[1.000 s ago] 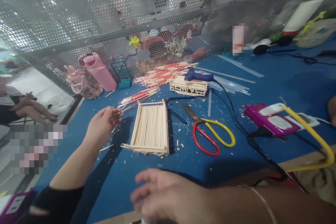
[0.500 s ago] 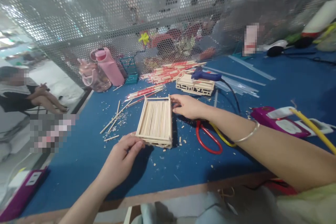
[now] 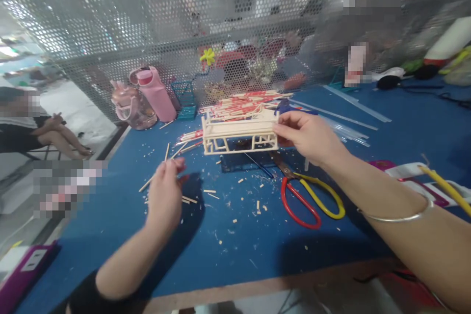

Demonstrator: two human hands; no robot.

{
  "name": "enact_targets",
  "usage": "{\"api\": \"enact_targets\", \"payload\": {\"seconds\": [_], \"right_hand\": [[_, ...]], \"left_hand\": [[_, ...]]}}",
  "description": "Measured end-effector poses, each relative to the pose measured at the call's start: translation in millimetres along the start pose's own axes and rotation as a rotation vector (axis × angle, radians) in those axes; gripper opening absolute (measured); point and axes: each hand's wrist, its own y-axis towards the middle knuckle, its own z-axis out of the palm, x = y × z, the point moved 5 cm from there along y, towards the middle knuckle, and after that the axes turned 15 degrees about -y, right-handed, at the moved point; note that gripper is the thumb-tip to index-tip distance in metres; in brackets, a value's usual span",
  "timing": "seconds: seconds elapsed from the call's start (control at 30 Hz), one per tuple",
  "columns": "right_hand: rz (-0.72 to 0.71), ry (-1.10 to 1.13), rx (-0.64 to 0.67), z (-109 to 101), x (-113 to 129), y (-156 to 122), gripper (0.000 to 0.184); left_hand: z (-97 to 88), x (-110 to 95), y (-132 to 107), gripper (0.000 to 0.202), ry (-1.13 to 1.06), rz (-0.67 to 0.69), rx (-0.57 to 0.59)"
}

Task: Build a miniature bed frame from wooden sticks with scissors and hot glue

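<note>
My right hand (image 3: 307, 135) grips the right end of a small frame built of pale wooden sticks (image 3: 239, 132) and holds it lifted above the blue table (image 3: 257, 245), side on to me. My left hand (image 3: 166, 191) hovers low over loose sticks (image 3: 158, 174) at the left, its fingers pinched together around one thin stick. Red and yellow scissors (image 3: 309, 196) lie just below and right of the lifted frame.
A pile of red-and-white sticks (image 3: 246, 100) lies behind the frame. Pink bottles (image 3: 147, 98) and a teal basket (image 3: 183, 98) stand by the perforated metal screen (image 3: 147, 19). A purple box (image 3: 412, 176) and yellow band (image 3: 445, 186) are right. A person sits at far left.
The stick frame lay flat on the table; my right hand has lifted it and turned it on edge. My left hand left the frame's near corner and moved left to the loose sticks.
</note>
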Motion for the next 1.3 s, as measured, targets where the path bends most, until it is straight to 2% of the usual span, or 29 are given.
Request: {"api": "enact_targets", "payload": {"seconds": [0.03,0.07,0.13,0.17,0.2,0.23,0.3,0.37,0.43,0.53,0.57,0.6,0.7,0.77,0.83,0.9,1.03,1.2,1.3], "right_hand": [[0.020,0.025,-0.032,-3,-1,2,0.015],[0.030,0.048,-0.062,-5,-1,4,0.015],[0.030,0.092,-0.116,-9,-1,7,0.014],[0.027,0.111,-0.139,-10,-1,8,0.015],[0.024,0.124,-0.158,-10,-2,8,0.016],[0.021,0.130,-0.170,-9,-3,8,0.016],[0.008,0.125,-0.170,-6,-6,7,0.016],[-0.011,0.117,-0.151,-3,-11,6,0.016],[-0.028,0.112,-0.130,1,-15,4,0.016],[-0.042,0.104,-0.100,6,-17,1,0.018],[-0.051,0.099,-0.088,8,-17,0,0.019],[-0.061,0.090,-0.076,9,-16,0,0.019],[-0.092,0.027,-0.042,12,-14,-1,0.020],[-0.111,-0.038,-0.036,13,-14,-1,0.019],[-0.135,-0.094,-0.035,13,-16,0,0.019],[-0.166,-0.142,-0.045,15,-18,2,0.017],[-0.209,-0.230,-0.078,23,-24,7,0.013],[-0.150,-0.250,-0.004,31,-31,7,0.014],[-0.100,-0.399,0.074,24,-29,-1,0.031]], "left_hand": [[10.5,0,-20,0.030,0.168,0.061,0.182],[26.4,1,-43,0.028,0.308,0.130,0.430],[65.2,9,-99,0.020,0.454,0.304,1.075],[79.5,13,-120,0.018,0.517,0.377,1.270],[91.8,18,-132,0.019,0.566,0.425,1.377],[102.0,23,-136,0.022,0.620,0.445,1.411],[113.7,30,-130,0.026,0.730,0.456,1.410],[109.5,35,-111,0.027,0.854,0.419,1.334],[90.6,36,-87,0.025,0.987,0.363,1.187],[49.2,32,-50,0.026,1.138,0.316,0.835],[36.9,27,-42,0.026,1.140,0.338,0.721],[28.3,22,-37,0.027,1.093,0.390,0.658],[18.3,5,-32,0.027,0.818,0.536,0.638],[17.1,-4,-27,0.026,0.671,0.536,0.579],[17.8,-7,-19,0.027,0.590,0.454,0.475],[23.1,0,-11,0.029,0.517,0.319,0.467],[37.9,21,-7,0.031,0.353,0.083,0.620],[38.9,29,-7,0.029,0.312,0.028,0.598],[38.8,28,-4,0.029,0.300,-0.010,0.590]]}}
